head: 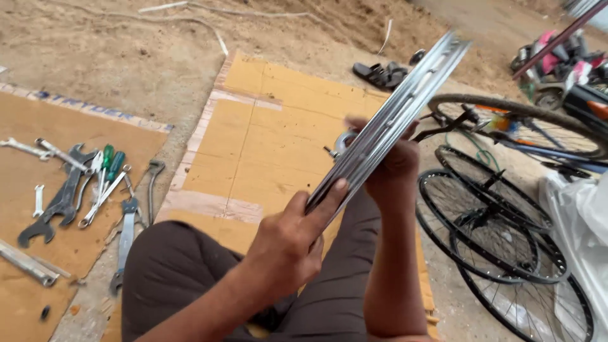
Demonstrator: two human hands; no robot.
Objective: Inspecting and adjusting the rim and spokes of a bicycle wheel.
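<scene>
A shiny, ridged silver wheel rim point(389, 123) tilts edge-on. The left hand point(288, 244) grips its lower end, and the right hand point(396, 161) clasps its middle.

dirt ground point(126, 57) | cardboard sheets point(266, 139) | wrenches, screwdrivers point(76, 183) | sandals point(380, 75) | spoked wheels point(500, 234)

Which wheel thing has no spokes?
The shiny silver rim held in both hands. The black wheels on the ground at right all have spokes.
</scene>
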